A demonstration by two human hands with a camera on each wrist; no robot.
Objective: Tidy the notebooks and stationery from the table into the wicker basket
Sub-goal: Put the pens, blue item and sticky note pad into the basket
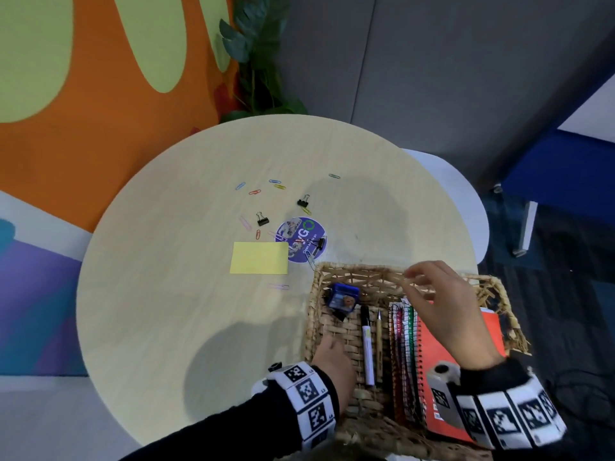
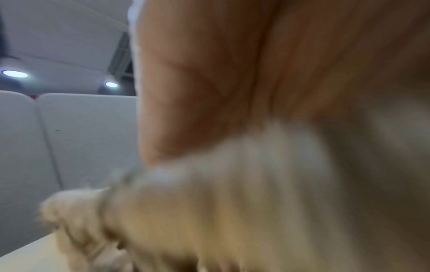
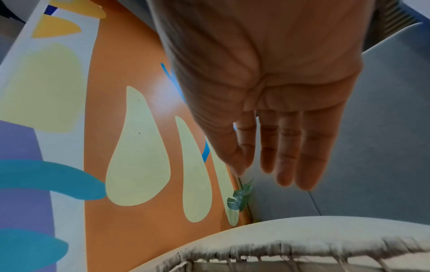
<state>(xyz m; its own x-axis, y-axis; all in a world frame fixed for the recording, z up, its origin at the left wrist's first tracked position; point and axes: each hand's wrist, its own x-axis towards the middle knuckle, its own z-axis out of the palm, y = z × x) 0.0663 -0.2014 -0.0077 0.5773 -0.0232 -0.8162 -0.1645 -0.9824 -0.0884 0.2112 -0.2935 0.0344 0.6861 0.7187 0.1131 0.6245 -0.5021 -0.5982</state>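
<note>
Paperclips, about ten coloured wire ones (image 1: pixel 254 192), lie scattered on the round pale wooden table (image 1: pixel 166 294) with three black binder clips (image 1: pixel 263 220), one yellow sticky-note pad (image 1: pixel 259 257) and one round purple sticker (image 1: pixel 301 239). Right of these, the rectangular wicker basket (image 1: pixel 352 271) holds one blue sharpener (image 1: pixel 342 297), one black-capped white marker (image 1: pixel 367 344), one wooden pencil (image 1: pixel 379 344) and, apparently, four spiral notebooks (image 1: pixel 429 377), the top one orange. Left hand (image 1: pixel 332 364) grips the basket's left wall; its fingers are hidden. Right hand (image 1: pixel 446 311) hovers above the notebooks, fingers (image 3: pixel 288 156) straight, released.
</note>
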